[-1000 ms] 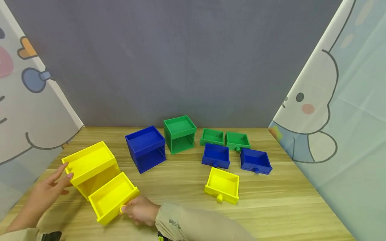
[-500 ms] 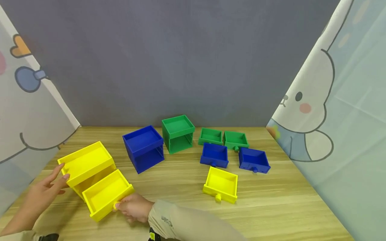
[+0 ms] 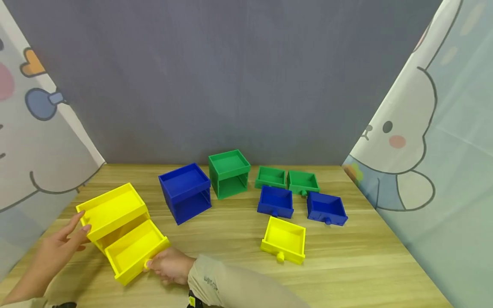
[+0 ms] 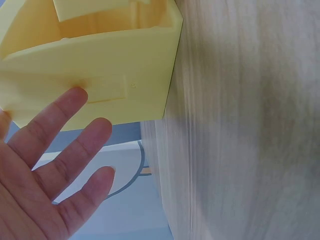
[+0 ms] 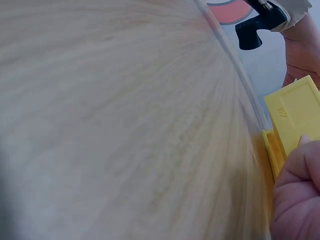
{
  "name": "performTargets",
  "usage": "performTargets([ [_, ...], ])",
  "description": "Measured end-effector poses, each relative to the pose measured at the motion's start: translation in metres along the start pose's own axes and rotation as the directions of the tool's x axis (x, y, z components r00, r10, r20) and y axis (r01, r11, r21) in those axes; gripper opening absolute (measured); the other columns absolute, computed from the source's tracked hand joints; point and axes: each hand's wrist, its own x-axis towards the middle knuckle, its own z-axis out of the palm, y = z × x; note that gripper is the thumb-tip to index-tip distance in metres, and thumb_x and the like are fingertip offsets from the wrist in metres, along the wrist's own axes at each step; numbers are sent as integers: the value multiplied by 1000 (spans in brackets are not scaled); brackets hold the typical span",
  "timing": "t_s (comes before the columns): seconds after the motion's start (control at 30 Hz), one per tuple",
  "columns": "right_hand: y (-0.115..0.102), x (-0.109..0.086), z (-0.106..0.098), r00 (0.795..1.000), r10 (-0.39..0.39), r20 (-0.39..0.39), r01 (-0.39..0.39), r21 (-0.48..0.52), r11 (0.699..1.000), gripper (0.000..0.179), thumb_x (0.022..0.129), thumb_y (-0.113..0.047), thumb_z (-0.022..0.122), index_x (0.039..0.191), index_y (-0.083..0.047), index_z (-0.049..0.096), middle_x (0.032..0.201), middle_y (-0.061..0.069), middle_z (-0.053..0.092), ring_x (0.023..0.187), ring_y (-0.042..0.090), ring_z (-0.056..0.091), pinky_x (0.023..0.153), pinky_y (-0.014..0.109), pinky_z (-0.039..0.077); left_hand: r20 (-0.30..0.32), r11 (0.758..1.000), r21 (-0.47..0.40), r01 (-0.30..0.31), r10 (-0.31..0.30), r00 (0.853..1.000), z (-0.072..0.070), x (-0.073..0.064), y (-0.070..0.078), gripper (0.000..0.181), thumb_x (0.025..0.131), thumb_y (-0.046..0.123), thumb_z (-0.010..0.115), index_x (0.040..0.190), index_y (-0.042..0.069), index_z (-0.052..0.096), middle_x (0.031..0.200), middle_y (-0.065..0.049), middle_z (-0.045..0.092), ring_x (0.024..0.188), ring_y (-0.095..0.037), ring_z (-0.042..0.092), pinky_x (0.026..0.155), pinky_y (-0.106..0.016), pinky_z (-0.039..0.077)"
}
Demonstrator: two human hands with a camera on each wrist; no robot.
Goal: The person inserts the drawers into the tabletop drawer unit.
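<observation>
The left hand (image 3: 57, 248) lies flat and open against the yellow cabinet (image 3: 111, 209) at the counter's (image 3: 346, 265) near-left corner, bracing it. The right hand (image 3: 171, 265) pinches the knob of the yellow drawer (image 3: 132, 252), half inside the cabinet's lower slot.

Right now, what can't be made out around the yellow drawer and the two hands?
- Head view: the yellow drawer knob is hidden under the right hand, so its grip is unclear.
- Right wrist view: blurred; the hand is cut off by the frame edge.
- Left wrist view: left hand contact with the yellow cabinet is uncertain.
</observation>
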Motion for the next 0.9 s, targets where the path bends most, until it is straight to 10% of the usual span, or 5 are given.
performTargets([
  [0.9, 4, 9, 11, 999, 13, -52, -13, 14, 1000, 21, 96, -7, 53, 86, 4, 68, 50, -4, 29, 43, 7, 18, 40, 18, 15, 4, 999, -54, 7, -7, 1000, 1, -4, 3, 68, 103, 45, 32, 149, 17, -10, 107, -32, 64, 72, -9, 68, 74, -68, 42],
])
